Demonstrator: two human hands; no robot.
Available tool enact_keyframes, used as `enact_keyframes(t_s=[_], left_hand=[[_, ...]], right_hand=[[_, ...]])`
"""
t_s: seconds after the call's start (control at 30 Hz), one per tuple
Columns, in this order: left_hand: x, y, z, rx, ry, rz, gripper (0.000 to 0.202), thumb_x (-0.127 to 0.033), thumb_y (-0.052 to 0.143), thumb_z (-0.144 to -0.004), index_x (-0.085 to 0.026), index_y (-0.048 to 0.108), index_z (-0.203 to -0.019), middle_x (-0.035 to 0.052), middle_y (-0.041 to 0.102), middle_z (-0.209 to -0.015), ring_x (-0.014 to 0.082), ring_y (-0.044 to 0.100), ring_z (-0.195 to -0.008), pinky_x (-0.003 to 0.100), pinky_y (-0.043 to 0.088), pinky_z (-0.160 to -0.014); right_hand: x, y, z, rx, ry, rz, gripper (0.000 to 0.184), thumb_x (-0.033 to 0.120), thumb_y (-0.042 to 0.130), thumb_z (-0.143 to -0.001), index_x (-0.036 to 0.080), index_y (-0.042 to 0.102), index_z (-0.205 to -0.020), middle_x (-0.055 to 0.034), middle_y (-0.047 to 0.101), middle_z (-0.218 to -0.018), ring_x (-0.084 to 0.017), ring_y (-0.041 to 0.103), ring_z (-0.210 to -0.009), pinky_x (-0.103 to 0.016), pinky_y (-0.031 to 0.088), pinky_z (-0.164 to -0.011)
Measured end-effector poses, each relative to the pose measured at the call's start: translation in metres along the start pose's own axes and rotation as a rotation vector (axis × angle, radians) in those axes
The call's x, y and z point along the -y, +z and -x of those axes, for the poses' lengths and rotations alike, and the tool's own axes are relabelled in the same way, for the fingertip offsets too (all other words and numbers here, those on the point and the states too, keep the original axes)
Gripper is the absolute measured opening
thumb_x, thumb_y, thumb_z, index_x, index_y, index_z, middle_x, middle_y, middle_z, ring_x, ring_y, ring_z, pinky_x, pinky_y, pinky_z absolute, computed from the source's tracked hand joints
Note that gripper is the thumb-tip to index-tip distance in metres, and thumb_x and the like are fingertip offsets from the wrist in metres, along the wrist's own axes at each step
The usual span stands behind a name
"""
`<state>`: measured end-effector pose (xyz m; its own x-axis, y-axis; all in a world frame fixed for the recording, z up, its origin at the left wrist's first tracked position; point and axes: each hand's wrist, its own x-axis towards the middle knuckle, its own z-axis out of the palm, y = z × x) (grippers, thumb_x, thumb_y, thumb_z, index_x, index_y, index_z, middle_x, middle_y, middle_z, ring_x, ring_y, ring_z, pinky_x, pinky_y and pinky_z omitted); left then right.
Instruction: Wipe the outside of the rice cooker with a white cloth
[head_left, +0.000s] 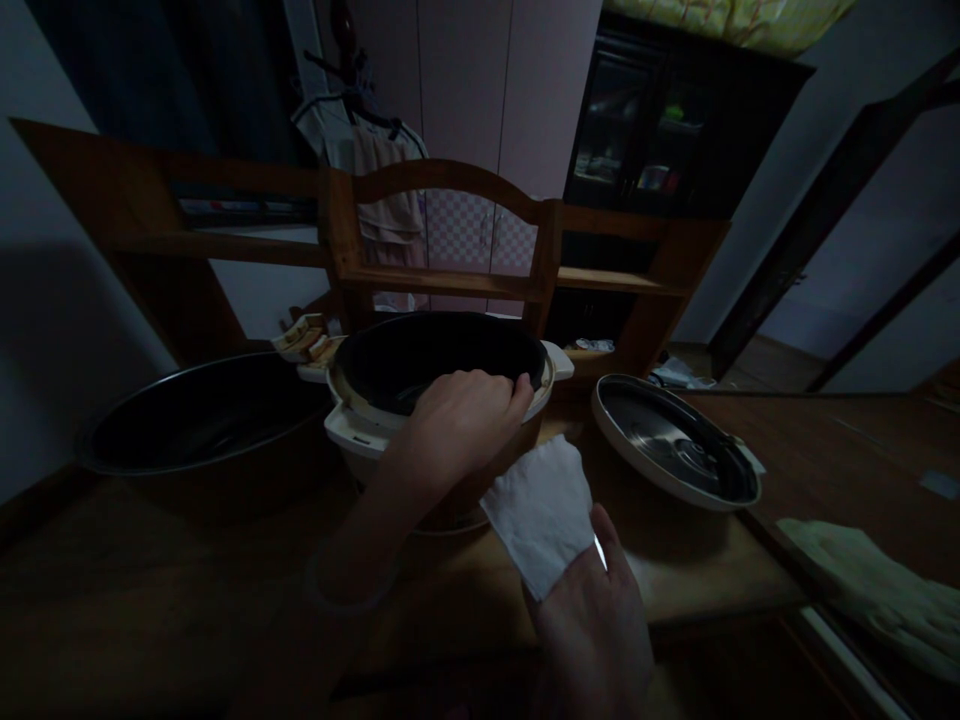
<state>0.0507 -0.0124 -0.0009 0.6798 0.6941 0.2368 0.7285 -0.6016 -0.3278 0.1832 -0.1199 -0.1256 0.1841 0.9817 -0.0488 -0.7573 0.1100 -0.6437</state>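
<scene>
The room is dim, and the inside of the pot [341,385] is too dark to show whether anything lies in it. The pot stands on the wooden surface [697,570]. The left hand [465,420] is closed over the pot's near rim, its thumb hidden beneath the palm, and it covers much of the front wall. Just below the pot, the right hand [592,610] holds a white paper towel [540,510], which drapes over the fingers and hides them. The wrist is cut off by the bottom edge. Right of the pot a lid [675,440] lies tilted. Left of the pot sits a wide dark basin [195,410], its far end lost in shadow. Behind the pot rises a wooden shelf [450,280].
</scene>
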Motion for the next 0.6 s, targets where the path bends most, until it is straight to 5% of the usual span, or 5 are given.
enact_keyframes(t_s=[0.23, 0.33, 0.43, 0.6], left_hand=[[0.0, 0.001, 0.0, -0.013, 0.02, -0.019, 0.04, -0.012, 0.036, -0.103, -0.011, 0.06, -0.135, 0.0161, 0.077, -0.103, 0.0291, 0.074, -0.082, 0.038, 0.056, -0.066], [0.0, 0.0, -0.001, 0.001, 0.015, -0.012, 0.041, -0.012, 0.036, -0.103, -0.011, 0.059, -0.137, 0.0162, 0.077, -0.103, 0.0286, 0.074, -0.082, 0.038, 0.056, -0.067], [0.001, 0.0, -0.002, 0.01, 0.01, -0.002, 0.041, -0.012, 0.036, -0.103, -0.011, 0.059, -0.137, 0.0166, 0.077, -0.103, 0.0295, 0.075, -0.084, 0.038, 0.056, -0.067], [0.001, 0.0, -0.002, 0.004, 0.004, -0.001, 0.043, -0.011, 0.035, -0.102, -0.011, 0.059, -0.138, 0.0173, 0.077, -0.103, 0.0311, 0.075, -0.084, 0.039, 0.056, -0.067]], right_hand=[[-0.002, 0.0, -0.002, -0.056, 0.093, -0.055, 0.035, 0.054, 0.063, -0.084, 0.033, 0.079, -0.106, -0.0052, 0.08, -0.111, -0.03, 0.064, -0.129, -0.056, 0.045, -0.113], [-0.005, 0.005, 0.0, -0.09, 0.103, -0.046, 0.036, 0.037, 0.07, -0.074, 0.026, 0.077, -0.108, -0.0068, 0.08, -0.105, -0.032, 0.068, -0.121, -0.057, 0.048, -0.109], [-0.008, 0.006, 0.006, -0.153, 0.089, -0.027, 0.057, 0.017, 0.072, -0.061, 0.026, 0.073, -0.117, -0.0029, 0.08, -0.1, -0.028, 0.072, -0.109, -0.048, 0.053, -0.105], [-0.012, -0.004, 0.014, -0.287, 0.026, 0.003, 0.067, 0.011, 0.072, -0.062, 0.032, 0.069, -0.125, 0.0013, 0.078, -0.089, -0.023, 0.074, -0.088, -0.038, 0.06, -0.087]])
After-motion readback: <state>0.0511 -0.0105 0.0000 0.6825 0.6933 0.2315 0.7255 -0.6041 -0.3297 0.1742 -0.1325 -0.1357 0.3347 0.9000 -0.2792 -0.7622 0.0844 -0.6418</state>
